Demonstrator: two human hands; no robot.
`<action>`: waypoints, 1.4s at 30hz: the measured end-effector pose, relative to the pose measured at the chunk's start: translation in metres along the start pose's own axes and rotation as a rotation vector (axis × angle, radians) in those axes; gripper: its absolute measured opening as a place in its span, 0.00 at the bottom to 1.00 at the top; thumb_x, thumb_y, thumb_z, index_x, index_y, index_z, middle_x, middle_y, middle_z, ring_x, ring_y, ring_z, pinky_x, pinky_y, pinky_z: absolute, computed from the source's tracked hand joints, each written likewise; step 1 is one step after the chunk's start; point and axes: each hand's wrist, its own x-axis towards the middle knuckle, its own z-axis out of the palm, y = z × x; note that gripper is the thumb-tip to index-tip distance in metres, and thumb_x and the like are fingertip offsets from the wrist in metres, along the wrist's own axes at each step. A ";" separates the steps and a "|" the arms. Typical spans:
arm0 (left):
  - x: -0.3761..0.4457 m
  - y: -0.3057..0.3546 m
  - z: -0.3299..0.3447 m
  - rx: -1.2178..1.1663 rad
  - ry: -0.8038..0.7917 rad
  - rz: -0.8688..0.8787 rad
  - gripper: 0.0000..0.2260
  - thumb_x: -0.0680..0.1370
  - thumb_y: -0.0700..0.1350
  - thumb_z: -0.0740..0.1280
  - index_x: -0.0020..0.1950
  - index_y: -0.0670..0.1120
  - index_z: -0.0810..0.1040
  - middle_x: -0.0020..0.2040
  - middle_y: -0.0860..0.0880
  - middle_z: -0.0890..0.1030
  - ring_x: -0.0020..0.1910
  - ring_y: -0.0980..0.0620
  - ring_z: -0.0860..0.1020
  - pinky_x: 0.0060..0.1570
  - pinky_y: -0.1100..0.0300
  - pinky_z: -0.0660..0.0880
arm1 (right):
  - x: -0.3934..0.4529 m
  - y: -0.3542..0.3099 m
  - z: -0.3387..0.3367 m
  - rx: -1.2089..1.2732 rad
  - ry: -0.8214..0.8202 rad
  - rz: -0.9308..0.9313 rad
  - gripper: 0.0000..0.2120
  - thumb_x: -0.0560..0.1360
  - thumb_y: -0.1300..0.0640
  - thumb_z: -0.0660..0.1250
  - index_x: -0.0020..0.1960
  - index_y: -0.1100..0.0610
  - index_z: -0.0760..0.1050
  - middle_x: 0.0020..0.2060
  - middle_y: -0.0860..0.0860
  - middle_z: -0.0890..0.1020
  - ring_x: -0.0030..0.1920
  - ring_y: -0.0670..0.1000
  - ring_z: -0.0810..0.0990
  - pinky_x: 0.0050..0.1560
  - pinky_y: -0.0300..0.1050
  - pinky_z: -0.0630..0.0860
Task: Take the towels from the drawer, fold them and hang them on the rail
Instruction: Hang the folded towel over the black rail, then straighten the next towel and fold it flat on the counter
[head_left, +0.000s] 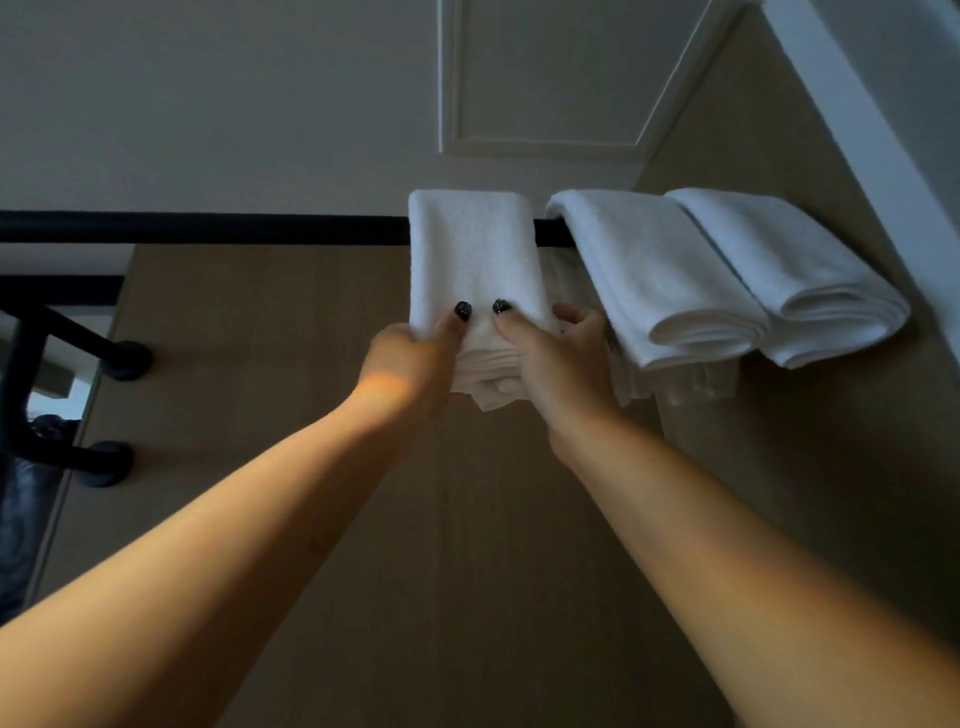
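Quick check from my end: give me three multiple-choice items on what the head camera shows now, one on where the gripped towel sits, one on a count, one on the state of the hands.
1. Where is the towel that both hands hold?
A. left of the other towels on the rail
B. right of them
C. in a drawer

2. How many white towels hang on the rail?
A. one
B. two
C. three

3. What are the hands doing?
A. both hang free
B. both grip the lower end of the left towel
C. one grips the rail

Answers:
1. A, it drapes over the rail with the middle towel and right towel on its right.
2. C, three folded towels show side by side.
3. B, the left hand and right hand pinch its lower end, thumbs on the front.
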 end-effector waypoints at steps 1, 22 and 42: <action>0.000 0.000 -0.001 -0.019 0.004 0.009 0.19 0.79 0.56 0.67 0.55 0.39 0.79 0.46 0.42 0.83 0.41 0.47 0.83 0.44 0.52 0.81 | 0.000 -0.001 -0.001 -0.008 -0.014 0.007 0.25 0.72 0.49 0.74 0.60 0.52 0.64 0.47 0.44 0.76 0.42 0.42 0.78 0.28 0.31 0.73; -0.056 -0.043 0.016 -0.028 0.057 -0.017 0.26 0.66 0.77 0.55 0.53 0.62 0.75 0.62 0.54 0.79 0.62 0.52 0.77 0.69 0.43 0.68 | -0.028 0.027 -0.066 -0.232 -0.391 0.049 0.20 0.75 0.33 0.55 0.47 0.47 0.74 0.39 0.44 0.77 0.42 0.44 0.77 0.42 0.45 0.70; -0.137 -0.098 -0.126 1.077 -0.575 -0.089 0.31 0.83 0.59 0.51 0.82 0.47 0.46 0.82 0.48 0.50 0.80 0.52 0.48 0.77 0.58 0.48 | -0.171 0.071 -0.038 -1.342 -1.108 0.058 0.37 0.80 0.34 0.50 0.80 0.57 0.53 0.79 0.54 0.55 0.79 0.54 0.49 0.78 0.54 0.49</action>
